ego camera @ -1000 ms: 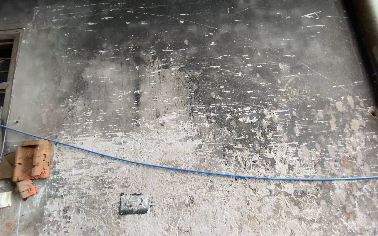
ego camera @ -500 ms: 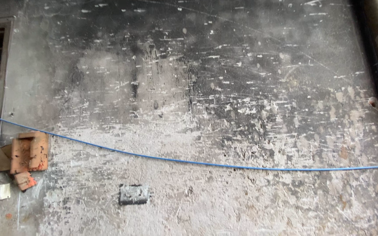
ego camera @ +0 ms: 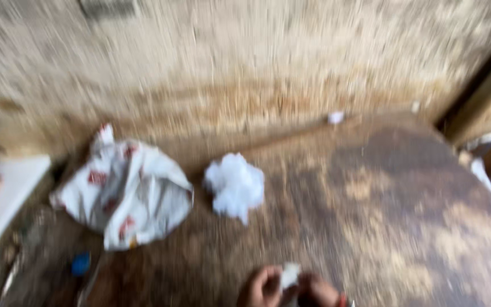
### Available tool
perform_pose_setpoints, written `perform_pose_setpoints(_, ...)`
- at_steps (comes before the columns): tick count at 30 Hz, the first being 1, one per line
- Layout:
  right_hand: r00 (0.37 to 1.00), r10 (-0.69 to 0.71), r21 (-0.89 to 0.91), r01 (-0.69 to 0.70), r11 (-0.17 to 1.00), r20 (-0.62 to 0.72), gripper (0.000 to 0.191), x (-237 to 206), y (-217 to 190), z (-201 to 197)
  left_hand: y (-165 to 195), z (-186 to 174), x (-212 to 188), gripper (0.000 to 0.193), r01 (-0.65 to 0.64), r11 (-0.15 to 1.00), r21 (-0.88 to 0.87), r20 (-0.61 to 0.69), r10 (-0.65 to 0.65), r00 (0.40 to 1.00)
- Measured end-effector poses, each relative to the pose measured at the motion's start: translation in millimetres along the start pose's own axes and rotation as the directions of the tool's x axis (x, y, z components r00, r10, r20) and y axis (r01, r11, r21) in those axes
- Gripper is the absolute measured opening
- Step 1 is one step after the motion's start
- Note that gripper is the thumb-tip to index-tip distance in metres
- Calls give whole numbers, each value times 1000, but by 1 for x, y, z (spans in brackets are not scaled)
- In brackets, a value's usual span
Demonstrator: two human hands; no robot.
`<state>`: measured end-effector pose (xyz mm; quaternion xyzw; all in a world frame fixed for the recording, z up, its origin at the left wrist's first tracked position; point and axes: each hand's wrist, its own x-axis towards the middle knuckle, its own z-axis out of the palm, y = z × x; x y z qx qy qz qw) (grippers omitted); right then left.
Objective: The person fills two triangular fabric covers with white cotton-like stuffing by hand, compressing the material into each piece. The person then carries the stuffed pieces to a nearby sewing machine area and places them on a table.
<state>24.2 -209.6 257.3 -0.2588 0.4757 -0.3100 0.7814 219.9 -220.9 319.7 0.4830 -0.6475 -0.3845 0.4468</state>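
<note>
A: Hands?

B: My left hand and right hand are meeting at the bottom centre of the frame, both pinching a small white wad between the fingertips.

A: Surroundings?

B: Blurred. A larger white fluffy clump is lying on the brown surface just above my hands. A crumpled white bag with red marks is sitting at centre left, near the rough wall.

Heavy motion blur, soft daylight, no glare
</note>
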Motion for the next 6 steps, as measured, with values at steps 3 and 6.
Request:
perform_pose_setpoints(3, 1000, 7, -24, -7, 1000, -15, 17, -5, 14, -4, -13, -12, -41, 30, 23, 999, 23, 94, -25, 995)
perform_pose_setpoints(6, 1000, -21, -100, 19, 995, -21, 16, -12, 9, 4, -3, -17, -45, 33, 8, 1000, 26, 112, -10, 994)
